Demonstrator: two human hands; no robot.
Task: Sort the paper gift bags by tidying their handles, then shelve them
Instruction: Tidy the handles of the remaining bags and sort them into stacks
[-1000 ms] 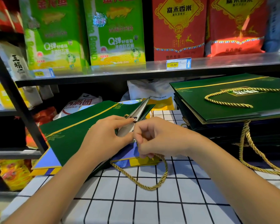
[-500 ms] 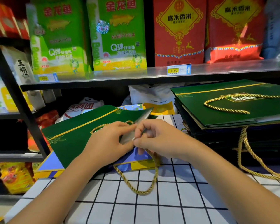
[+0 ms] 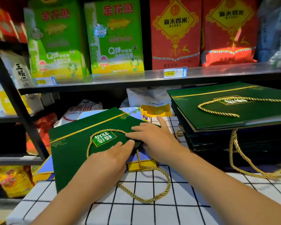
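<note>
Bag mouth shut now, flat and closed.
Was held open a moment ago; now green bag pressed flat by left hand and right hand, fingers straight, no more pinching. One gold handle now on top, the other rope loop hanging lower on the table.

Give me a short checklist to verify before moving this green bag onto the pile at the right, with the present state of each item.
1. Green gift bag lies flat, closed: ok.
2. Upper rope handle lies on the bag face: ok.
3. Lower rope handle tucked in: not ok, it hangs onto the checked cloth.
4. Left hand and right hand both on the bag: ok.
5. Stack of green bags neat: not ok, a handle dangles.
6. Room on the stack: ok.
</note>
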